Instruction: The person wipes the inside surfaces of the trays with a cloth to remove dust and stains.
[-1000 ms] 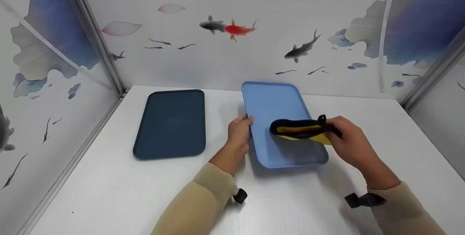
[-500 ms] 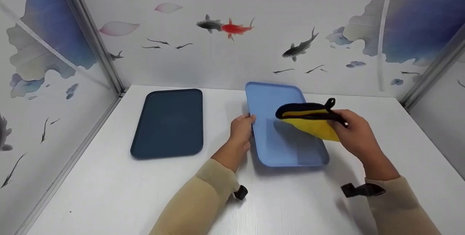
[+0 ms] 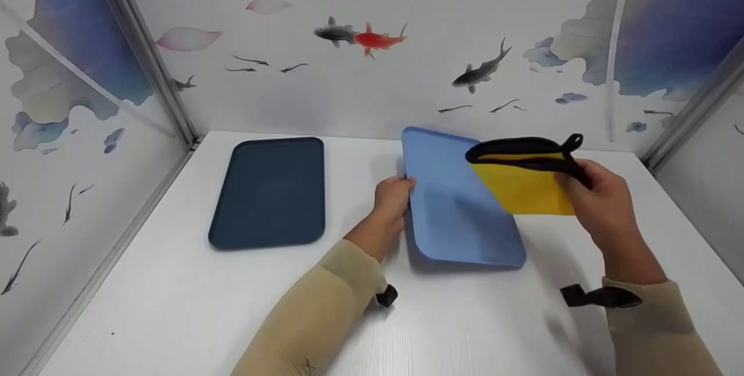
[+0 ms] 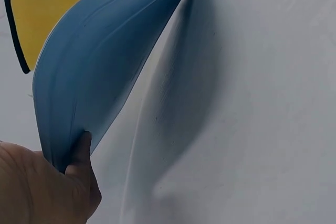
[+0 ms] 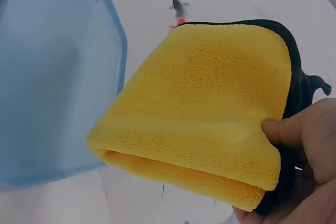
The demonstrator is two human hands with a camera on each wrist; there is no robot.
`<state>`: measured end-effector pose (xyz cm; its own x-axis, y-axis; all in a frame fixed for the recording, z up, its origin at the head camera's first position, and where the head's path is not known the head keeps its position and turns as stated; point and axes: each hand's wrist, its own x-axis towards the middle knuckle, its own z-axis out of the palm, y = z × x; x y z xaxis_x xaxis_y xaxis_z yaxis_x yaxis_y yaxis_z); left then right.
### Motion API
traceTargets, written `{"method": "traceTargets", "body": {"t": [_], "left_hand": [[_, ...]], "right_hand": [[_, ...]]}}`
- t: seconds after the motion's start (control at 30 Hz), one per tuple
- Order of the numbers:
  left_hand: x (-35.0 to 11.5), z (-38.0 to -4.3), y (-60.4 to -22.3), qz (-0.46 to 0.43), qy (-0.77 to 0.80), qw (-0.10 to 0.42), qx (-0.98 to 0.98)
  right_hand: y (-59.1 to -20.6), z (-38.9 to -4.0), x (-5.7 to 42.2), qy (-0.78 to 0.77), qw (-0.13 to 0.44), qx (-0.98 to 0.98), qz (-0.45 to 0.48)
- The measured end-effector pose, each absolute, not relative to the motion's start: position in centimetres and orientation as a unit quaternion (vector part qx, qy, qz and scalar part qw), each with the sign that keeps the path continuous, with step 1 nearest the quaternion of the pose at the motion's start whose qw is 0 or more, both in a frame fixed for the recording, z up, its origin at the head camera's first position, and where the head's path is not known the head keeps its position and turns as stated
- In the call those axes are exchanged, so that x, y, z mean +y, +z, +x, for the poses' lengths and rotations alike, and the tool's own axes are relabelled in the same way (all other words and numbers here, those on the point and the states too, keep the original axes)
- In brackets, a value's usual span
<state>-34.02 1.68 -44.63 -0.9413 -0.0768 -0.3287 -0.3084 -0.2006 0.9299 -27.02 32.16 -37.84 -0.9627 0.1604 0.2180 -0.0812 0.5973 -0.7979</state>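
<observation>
My left hand (image 3: pixel 393 199) grips the left rim of a light blue tray (image 3: pixel 442 219), thumb on top and fingers beneath. In the left wrist view the tray's underside (image 4: pixel 100 72) shows, its left side raised off the table. My right hand (image 3: pixel 604 201) pinches a folded yellow towel (image 3: pixel 523 190) with black edging and a small black loop. The towel hangs in the air over the tray's right edge. In the right wrist view its plush yellow face (image 5: pixel 210 82) shows, with the thumb pressed on one edge, apart from the tray.
A dark blue tray (image 3: pixel 270 193) lies flat on the white table (image 3: pixel 174 300), left of my left hand. A white wall (image 3: pixel 372 103) printed with fish closes off the back. Metal posts (image 3: pixel 145 50) stand at the corners.
My right hand has lifted the towel up and to the right, away from the tray's middle. The left hand still grips the tray, now slightly farther right and tilted more.
</observation>
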Motion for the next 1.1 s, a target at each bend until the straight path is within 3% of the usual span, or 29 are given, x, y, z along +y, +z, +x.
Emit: {"method": "traceTargets", "body": {"t": [0.37, 0.83, 1.1], "left_hand": [[2.4, -35.0, -45.0, -0.175, 0.737, 0.113, 0.643], [1.6, -35.9, -44.6, -0.141, 0.623, 0.142, 0.756], [1.7, -35.9, -44.7, -0.091, 0.563, 0.115, 0.813]], "right_hand": [[-37.3, -26.9, 33.6, 0.474, 0.137, -0.865, -0.087], [-36.9, -26.8, 33.5, 0.490, 0.137, -0.858, -0.073], [-36.8, -26.5, 33.7, 0.474, 0.156, -0.865, -0.051]]}}
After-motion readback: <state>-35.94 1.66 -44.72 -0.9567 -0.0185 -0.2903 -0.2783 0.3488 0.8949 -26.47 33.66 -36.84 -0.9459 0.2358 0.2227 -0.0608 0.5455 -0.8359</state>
